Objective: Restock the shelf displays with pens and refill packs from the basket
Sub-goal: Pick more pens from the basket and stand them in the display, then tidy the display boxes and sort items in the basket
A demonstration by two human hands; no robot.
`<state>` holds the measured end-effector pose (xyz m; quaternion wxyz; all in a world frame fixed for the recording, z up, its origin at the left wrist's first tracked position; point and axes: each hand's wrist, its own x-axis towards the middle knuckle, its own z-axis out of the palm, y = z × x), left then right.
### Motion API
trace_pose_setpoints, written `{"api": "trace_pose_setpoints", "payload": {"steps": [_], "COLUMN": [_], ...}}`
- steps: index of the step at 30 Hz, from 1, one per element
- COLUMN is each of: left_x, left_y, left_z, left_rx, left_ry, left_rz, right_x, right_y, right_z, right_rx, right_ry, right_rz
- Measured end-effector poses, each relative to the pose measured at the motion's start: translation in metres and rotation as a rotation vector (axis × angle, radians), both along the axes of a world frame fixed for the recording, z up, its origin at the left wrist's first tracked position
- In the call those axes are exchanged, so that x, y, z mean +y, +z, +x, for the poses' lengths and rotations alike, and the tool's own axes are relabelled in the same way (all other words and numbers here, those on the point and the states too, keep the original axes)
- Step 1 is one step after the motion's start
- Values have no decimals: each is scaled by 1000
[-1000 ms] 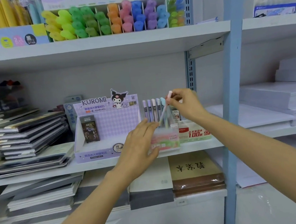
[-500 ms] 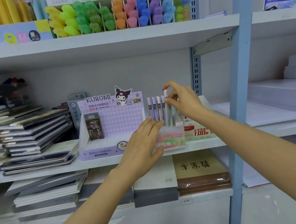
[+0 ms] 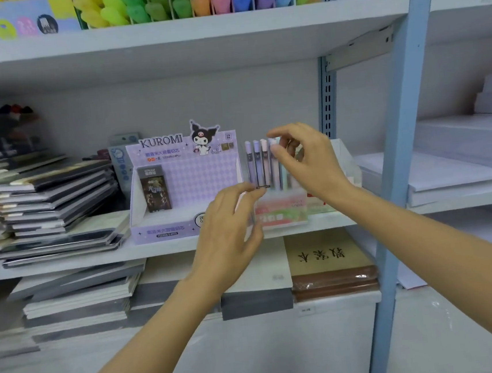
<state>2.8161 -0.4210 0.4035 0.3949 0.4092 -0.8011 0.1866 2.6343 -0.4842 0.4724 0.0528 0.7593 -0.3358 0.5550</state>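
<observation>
- Gently seat the pastel pen (image 3: 276, 174), pinched by the right hand (image 3: 305, 162), upright in the clear pen box (image 3: 283, 215).
- Left hand (image 3: 231, 233), fingers loosely straight at the box front, should brace it.

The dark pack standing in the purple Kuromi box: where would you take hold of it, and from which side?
I'd pinch the dark pack by the two long edges of its upper half, coming from the front and above. It stands upright against the back panel of the Kuromi box, whose sloping side wall sits close beside it, so its top looks freest.
</observation>
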Motion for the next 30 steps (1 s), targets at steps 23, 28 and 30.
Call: {"api": "trace_pose_setpoints", "payload": {"steps": [23, 28, 30], "left_x": [122, 126, 126], "left_y": [-440, -449, -451], "left_z": [101, 94, 93], "left_rx": [14, 75, 77], "left_ry": [359, 364, 374], "left_rz": [1277, 1131, 1113], "right_x": [84, 70, 64], "right_y": [-525, -539, -539], "right_z": [19, 17, 12], "right_rx": [913, 907, 868], "right_ry": [68, 105, 126], "right_rz": [1403, 1358, 1349]}}
